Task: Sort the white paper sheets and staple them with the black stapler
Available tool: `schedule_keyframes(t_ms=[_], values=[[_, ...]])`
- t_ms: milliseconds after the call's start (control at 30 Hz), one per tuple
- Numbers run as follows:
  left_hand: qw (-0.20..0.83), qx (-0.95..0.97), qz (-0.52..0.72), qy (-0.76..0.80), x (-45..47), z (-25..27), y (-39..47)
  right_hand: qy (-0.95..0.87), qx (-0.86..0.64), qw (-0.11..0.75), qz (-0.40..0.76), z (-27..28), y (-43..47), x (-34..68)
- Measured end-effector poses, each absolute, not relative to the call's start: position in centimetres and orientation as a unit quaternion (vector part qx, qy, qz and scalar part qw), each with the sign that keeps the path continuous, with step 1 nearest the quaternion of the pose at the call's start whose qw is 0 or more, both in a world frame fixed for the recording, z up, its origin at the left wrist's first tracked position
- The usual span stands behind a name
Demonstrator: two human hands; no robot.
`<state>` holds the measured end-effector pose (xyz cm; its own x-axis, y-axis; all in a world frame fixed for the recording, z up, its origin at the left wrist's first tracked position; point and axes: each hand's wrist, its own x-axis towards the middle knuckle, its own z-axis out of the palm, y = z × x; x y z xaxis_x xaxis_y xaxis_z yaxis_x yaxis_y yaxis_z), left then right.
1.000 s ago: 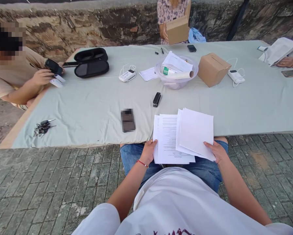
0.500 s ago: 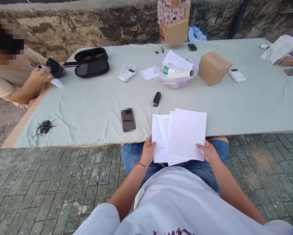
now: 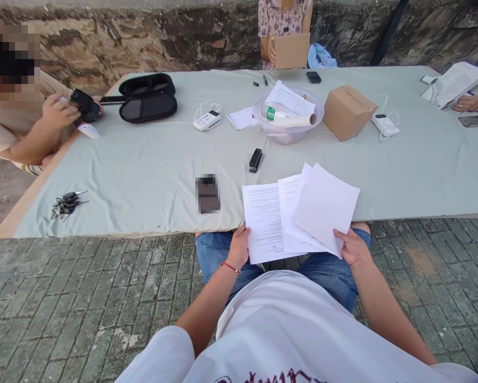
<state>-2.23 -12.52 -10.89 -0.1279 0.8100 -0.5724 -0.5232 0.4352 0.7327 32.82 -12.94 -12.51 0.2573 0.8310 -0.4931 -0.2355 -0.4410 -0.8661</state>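
Note:
My left hand point(image 3: 239, 247) is closed on the left edge of a printed sheet of paper point(image 3: 263, 221). At the right, my right hand point(image 3: 353, 247) pinches the edge of several paper sheets point(image 3: 331, 205), the topmost one blank. These sheets are fanned apart and overlap the printed one, above my lap at the table's near edge. Just beyond the papers a black stapler point(image 3: 255, 160) lies on the cloth. To the left of the papers lies a dark, blurred-out flat object point(image 3: 208, 194).
A clear plastic bowl point(image 3: 289, 137) holds papers and a roll, beside a cardboard box point(image 3: 348, 114). Keys point(image 3: 68, 205), a black case point(image 3: 149, 109) and white corded devices point(image 3: 207, 121) lie on the covered table point(image 3: 151, 165). People sit at the left, far and right sides, holding things.
The sheets have spread apart, showing more of the printed page. My right hand has moved right, tilting the top sheets clockwise. The far person's cardboard piece has turned more level.

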Motion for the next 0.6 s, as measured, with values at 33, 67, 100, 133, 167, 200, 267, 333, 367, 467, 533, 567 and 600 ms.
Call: schedule_keyframes(t_ms=[33,67,100,133,167,200,267,333,367,467,533,567,600], values=[[0.648,0.129,0.515,0.546,-2.2,-10.8,-12.5,-0.23,-0.622,0.473,0.58,-12.4,-12.8,31.8],[0.647,0.126,0.515,0.547,-2.3,-10.7,-12.5,-0.222,-0.609,0.475,0.595,-12.4,-12.6,30.7],[0.646,0.122,0.515,0.55,-2.3,-10.7,-12.5,-0.217,-0.598,0.476,0.608,-12.3,-12.4,29.8],[0.644,0.117,0.514,0.555,-2.3,-10.7,-12.5,-0.22,-0.591,0.473,0.616,-12.3,-12.2,28.9],[0.642,0.111,0.513,0.559,-2.4,-10.7,-12.6,-0.225,-0.587,0.472,0.619,-12.4,-12.0,28.1],[0.64,0.105,0.513,0.562,-2.5,-10.7,-12.6,-0.23,-0.585,0.473,0.617,-12.4,-11.9,27.4],[0.639,0.097,0.512,0.566,-2.6,-10.8,-12.7,-0.242,-0.59,0.474,0.607,-12.5,-11.6,26.5],[0.641,0.092,0.513,0.564,-2.7,-11.1,-12.8,-0.252,-0.599,0.473,0.595,-12.5,-11.4,26.0],[0.64,0.089,0.514,0.564,-2.7,-11.2,-12.8,-0.255,-0.601,0.471,0.593,-12.5,-11.3,25.9],[0.638,0.083,0.516,0.566,-2.6,-11.6,-12.9,-0.262,-0.605,0.462,0.592,-12.6,-11.3,25.5],[0.638,0.086,0.517,0.564,-2.5,-11.7,-12.9,-0.269,-0.606,0.458,0.593,-12.7,-11.4,25.3],[0.639,0.088,0.519,0.561,-2.4,-11.6,-12.8,-0.272,-0.606,0.457,0.592,-12.8,-11.5,25.2],[0.641,0.09,0.52,0.557,-2.3,-11.5,-12.8,-0.276,-0.605,0.457,0.591,-12.8,-11.6,25.0]])
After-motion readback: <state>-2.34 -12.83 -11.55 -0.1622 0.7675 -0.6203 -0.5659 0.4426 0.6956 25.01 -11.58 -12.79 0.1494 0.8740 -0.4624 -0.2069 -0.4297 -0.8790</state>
